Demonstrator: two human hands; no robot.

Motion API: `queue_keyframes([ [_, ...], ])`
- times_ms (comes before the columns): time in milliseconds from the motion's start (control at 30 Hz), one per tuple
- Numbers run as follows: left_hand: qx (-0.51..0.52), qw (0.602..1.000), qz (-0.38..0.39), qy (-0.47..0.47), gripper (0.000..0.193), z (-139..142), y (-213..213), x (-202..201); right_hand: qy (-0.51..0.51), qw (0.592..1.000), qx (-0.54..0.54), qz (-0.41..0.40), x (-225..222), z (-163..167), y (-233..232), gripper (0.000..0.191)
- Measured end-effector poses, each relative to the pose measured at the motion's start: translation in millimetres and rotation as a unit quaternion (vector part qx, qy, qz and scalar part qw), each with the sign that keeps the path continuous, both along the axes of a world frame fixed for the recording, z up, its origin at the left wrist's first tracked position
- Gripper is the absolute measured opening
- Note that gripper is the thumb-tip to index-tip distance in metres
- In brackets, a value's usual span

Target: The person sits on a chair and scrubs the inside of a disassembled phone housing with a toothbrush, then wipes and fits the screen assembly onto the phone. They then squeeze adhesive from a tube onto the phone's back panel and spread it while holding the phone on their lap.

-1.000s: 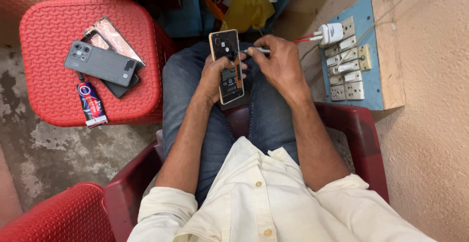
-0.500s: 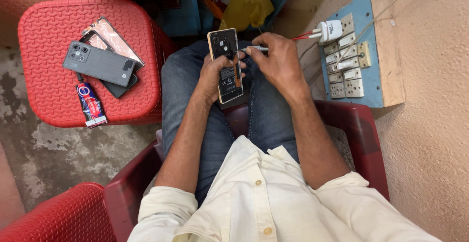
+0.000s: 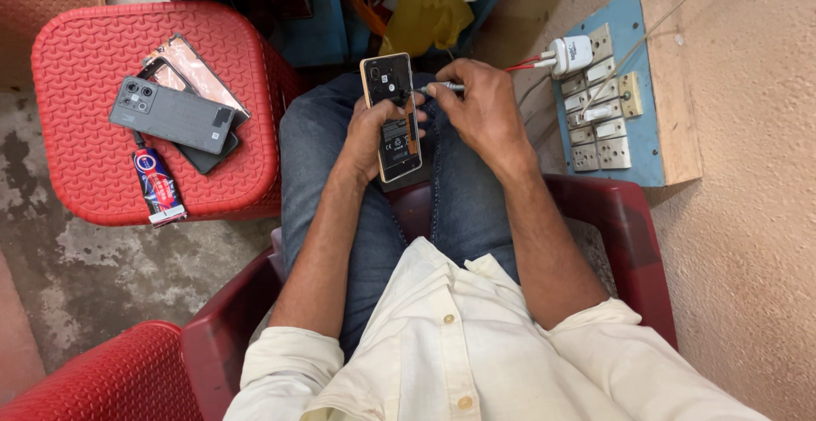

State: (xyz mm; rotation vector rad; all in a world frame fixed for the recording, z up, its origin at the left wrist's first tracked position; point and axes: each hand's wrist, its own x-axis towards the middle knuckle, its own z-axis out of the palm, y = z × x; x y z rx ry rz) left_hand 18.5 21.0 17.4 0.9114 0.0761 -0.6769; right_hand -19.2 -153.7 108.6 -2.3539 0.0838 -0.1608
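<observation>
Left hand (image 3: 371, 136) grips opened phone (image 3: 391, 116) over lap. Right hand (image 3: 480, 102) pinches thin tool (image 3: 439, 88), tip on phone. Red stool (image 3: 93, 166) on stained concrete floor (image 3: 93, 259) carries grey phone (image 3: 172, 115), glue tube (image 3: 155, 186). Switchboard (image 3: 616, 106) on beige wall.

tool tip (image 3: 418, 91) too small, opened phone (image 3: 391, 115) partly covered

shirt (image 3: 476, 344) – cream, buttoned, sleeves rolled | jeans (image 3: 314, 157) – blue, apparently denim

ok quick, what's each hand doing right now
left hand: closed on the opened phone
right hand: closed on a thin tool, its tip at the phone
</observation>
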Motion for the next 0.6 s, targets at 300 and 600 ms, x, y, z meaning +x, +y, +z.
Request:
queue_keyframes([
  [300,-0.005,1.000,0.000,0.004,0.046,-1.6,-0.4,0.2,0.012,1.000,0.010,-0.009,-0.3,2.0,-0.2,0.021],
  [600,-0.021,1.000,0.002,0.008,0.045,2.5,0.1,0.9,-0.040,0.999,0.028,0.012,0.1,-1.9,-2.3,0.018],
])
